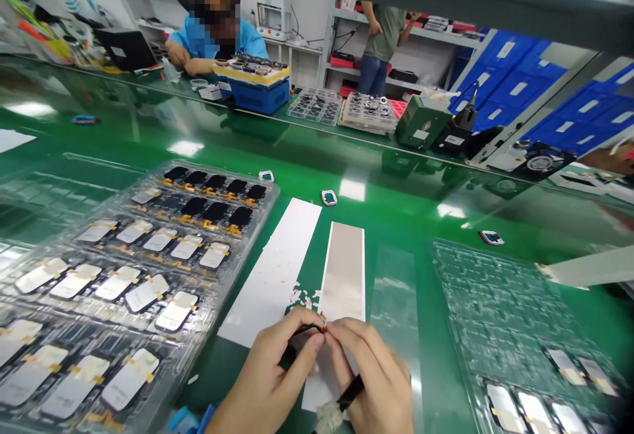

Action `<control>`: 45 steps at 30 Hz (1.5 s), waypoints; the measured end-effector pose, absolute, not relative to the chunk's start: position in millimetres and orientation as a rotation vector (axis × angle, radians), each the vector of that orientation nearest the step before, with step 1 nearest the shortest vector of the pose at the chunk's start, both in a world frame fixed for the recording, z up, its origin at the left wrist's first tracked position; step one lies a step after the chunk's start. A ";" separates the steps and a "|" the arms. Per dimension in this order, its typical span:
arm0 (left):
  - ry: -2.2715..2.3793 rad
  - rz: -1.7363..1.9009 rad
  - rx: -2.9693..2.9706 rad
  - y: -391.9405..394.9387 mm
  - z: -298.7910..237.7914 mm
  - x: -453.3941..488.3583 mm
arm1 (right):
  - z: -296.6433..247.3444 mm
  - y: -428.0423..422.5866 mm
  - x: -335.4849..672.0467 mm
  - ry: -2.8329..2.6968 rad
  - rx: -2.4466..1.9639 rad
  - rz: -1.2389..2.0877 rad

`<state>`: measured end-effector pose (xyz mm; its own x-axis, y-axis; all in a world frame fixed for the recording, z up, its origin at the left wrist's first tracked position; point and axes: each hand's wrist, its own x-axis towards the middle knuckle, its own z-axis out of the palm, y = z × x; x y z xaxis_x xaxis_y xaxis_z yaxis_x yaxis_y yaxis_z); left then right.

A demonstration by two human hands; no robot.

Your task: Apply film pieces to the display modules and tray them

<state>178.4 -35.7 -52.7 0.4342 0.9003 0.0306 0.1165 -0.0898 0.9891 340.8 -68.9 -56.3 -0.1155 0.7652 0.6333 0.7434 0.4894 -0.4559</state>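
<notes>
Left hand and right hand both clenched, fingertips pinching a thin black strip with orange end, above a white sheet on the green table. Second black piece lay against right hand. Clear tray alongside held taped display panels; labels too small to read.

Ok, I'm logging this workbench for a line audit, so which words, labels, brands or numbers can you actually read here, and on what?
No word, brand or number can be read clearly.
White labels on the blue storage bins: too small and blurred to read.
White label on the green case: too blurred to read.
Markings on the pale flat components: too small to read.
</notes>
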 end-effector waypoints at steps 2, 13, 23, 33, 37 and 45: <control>0.947 0.872 1.573 -35.5 -52.1 178.8 | -56.5 -67.9 341.4 -1.895 -1.242 0.018; 0.991 0.814 1.673 -33.0 -52.2 179.2 | -50.4 -65.0 338.0 -1.847 -1.343 0.266; 0.991 0.859 1.528 -30.6 -51.0 179.8 | -49.6 -66.4 334.1 -1.787 -1.321 0.230; 1.040 0.864 1.594 -29.8 -56.3 178.1 | -51.8 -65.5 336.9 -1.857 -1.305 0.190; 1.029 0.856 1.592 -31.0 -55.0 179.0 | -49.9 -64.9 332.4 -1.785 -1.334 0.078; 1.023 1.096 1.227 -36.5 -57.7 176.1 | -28.7 -47.5 338.8 -1.739 -1.434 0.354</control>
